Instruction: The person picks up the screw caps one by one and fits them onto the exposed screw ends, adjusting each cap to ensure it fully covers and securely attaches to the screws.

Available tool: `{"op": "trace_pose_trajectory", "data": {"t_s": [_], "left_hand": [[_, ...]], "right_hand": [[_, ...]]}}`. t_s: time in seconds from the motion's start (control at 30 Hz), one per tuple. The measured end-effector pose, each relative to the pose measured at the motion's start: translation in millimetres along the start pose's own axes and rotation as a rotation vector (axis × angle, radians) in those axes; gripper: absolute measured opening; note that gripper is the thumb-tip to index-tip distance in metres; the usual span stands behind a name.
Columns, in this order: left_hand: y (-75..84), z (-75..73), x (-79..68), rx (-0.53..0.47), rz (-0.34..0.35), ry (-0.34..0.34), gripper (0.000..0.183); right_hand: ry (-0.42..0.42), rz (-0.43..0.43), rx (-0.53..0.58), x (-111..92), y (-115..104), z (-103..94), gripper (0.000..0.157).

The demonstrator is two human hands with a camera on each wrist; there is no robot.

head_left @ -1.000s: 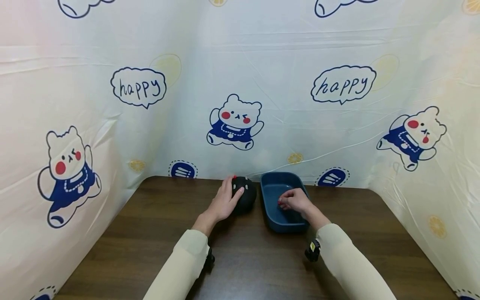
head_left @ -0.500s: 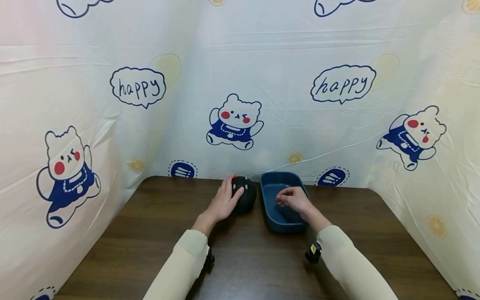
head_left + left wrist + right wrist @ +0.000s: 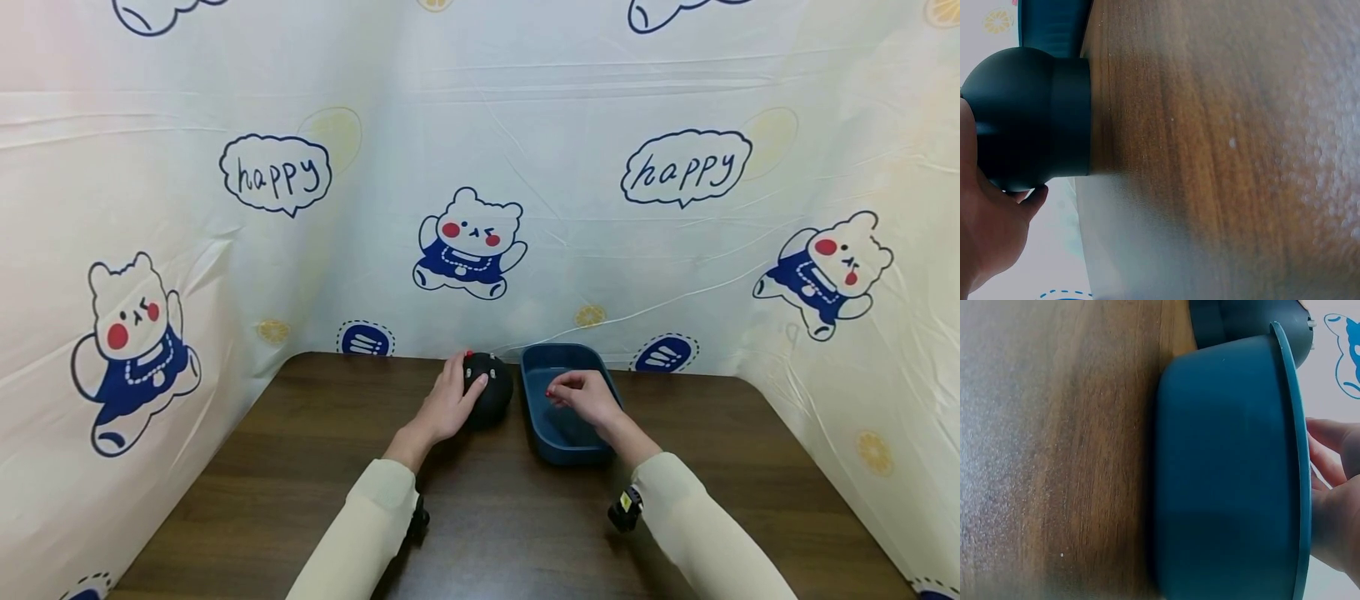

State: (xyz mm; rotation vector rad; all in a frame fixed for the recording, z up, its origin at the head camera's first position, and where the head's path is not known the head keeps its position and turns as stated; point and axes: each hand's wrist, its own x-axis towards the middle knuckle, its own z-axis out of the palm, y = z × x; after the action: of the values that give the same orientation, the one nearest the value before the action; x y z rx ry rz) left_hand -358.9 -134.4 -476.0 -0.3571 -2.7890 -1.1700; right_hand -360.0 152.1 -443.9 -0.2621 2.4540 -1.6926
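Just left of the blue tub (image 3: 573, 457), gripping the black dome (image 3: 493, 402) in the curved fingers of the left hand (image 3: 447, 408); over the tub, pinching a small red piece (image 3: 548, 393) in the right hand (image 3: 591, 402); near the back edge of the table (image 3: 315, 450), with wide room to either side.

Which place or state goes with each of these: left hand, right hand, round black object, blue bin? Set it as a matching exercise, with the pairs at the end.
Column one
1. Left hand
2. Right hand
3. Round black object
4. Blue bin

Column two
A. Carries small pale studs on top
B. At the bin's opening, pinching a small red thing
C. Open-topped, standing on the brown table
D. Holds the black object by its side

Pairs: 1-D, 2-B, 3-A, 4-C
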Motion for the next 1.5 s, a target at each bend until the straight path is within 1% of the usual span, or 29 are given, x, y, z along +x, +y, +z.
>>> {"op": "trace_pose_trajectory", "data": {"t_s": [0.23, 0.53, 0.6, 0.73, 0.83, 0.97, 1.17, 1.5], "left_hand": [[-0.5, -0.1, -0.3, -0.004, 0.006, 0.006, 0.087], [1.5, -1.5, -1.8, 0.000, 0.006, -0.003, 0.084], [2.2, -1.7, -2.3, -0.005, 0.008, -0.001, 0.083], [2.7, -1.4, -2.7, -0.004, 0.013, 0.006, 0.083], [2.4, -1.5, -2.8, -0.003, 0.016, 0.007, 0.084], [1.5, -1.6, -2.6, -0.005, 0.018, 0.006, 0.087], [1.9, -1.8, -2.5, -0.006, 0.027, 0.015, 0.088], [0.0, -0.8, -1.5, 0.000, 0.021, 0.008, 0.085]], "right_hand": [[-0.003, -0.028, 0.013, -1, -1, 2.4, 0.022], [-0.004, -0.050, 0.027, -1, -4, 4.8, 0.024], [-0.013, -0.054, 0.043, -2, -7, 5.4, 0.025], [-0.021, -0.069, 0.054, -13, -27, 7.2, 0.025], [-0.007, -0.085, 0.052, -12, -27, 8.1, 0.025], [0.026, -0.117, 0.030, -1, -13, 10.3, 0.023], [0.057, -0.152, -0.009, -2, -19, 13.8, 0.018], [0.060, -0.205, -0.099, 0, -25, 17.4, 0.014]]}}
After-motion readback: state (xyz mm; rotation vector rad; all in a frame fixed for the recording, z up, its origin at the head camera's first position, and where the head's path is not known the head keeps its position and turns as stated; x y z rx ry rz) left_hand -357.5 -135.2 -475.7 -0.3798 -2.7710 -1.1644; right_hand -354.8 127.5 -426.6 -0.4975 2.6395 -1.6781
